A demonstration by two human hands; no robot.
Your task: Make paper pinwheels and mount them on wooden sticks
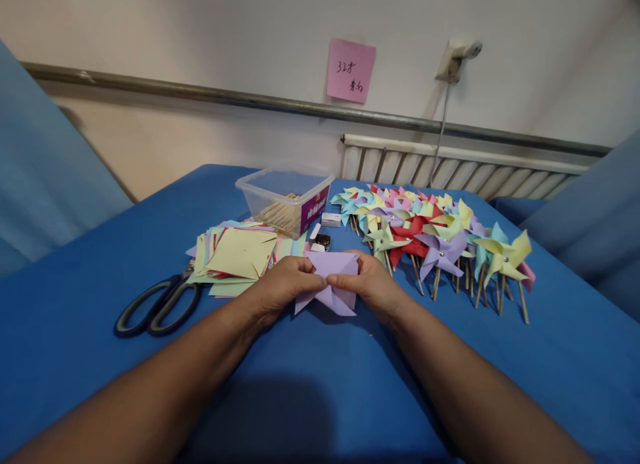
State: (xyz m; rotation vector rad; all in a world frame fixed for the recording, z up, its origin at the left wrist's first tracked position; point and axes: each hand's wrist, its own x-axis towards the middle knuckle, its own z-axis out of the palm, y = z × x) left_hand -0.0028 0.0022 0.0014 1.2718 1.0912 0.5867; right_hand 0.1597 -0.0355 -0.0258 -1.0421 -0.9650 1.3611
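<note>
Between my two hands is a light purple paper pinwheel (334,297), held above the blue table cover. My left hand (285,285) pinches its left side, the thumb pressing near the middle. On the other side my right hand (377,285) grips the paper, with that thumb also at the centre. Some corners are folded inward; the fingers behind the sheet are hidden. Just beyond the paper lies a small open box of dark pins (323,241), too small to make out clearly. A stack of cut coloured paper squares (240,252) lies left of my left hand.
Large dark-handled scissors (159,307) lie at the left. Behind the paper stands a clear plastic tub (280,191) of wooden sticks, with a small white box (331,220) beside it. Many finished pinwheels (443,254) on sticks lie heaped at the right. A radiator (465,167) lines the wall.
</note>
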